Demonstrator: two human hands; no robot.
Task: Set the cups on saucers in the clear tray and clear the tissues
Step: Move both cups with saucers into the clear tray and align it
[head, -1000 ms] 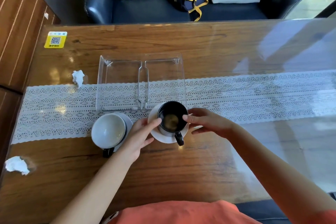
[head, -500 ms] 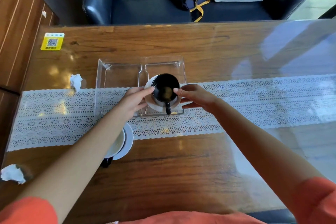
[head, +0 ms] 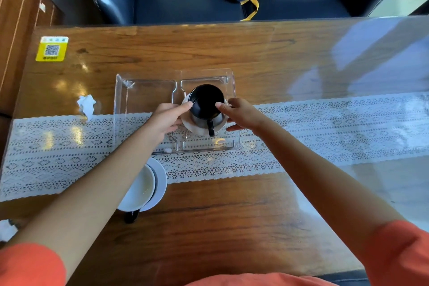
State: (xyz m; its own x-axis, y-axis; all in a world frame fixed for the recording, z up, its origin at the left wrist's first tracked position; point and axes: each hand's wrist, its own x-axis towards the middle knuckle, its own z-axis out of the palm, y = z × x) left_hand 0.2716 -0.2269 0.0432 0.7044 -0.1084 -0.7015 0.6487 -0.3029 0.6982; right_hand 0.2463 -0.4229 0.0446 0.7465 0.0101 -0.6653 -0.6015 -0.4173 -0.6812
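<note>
Holding the saucer [head: 197, 126] with the black cup [head: 206, 105] from both sides, left hand [head: 165, 120] and right hand [head: 241, 115] have it over the clear tray [head: 148, 100]'s right compartment, mid-frame. White cup [head: 139, 189] sits lower left; one tissue [head: 86, 104] left of the tray.

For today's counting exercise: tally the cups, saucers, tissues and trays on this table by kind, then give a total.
Cups: 2, the black cup and the white cup
Saucers: 2, one under the black cup, one under the white cup
Tissues: 2, far-left tissue, near-left tissue
Trays: 1, clear tray
Total: 7
</note>
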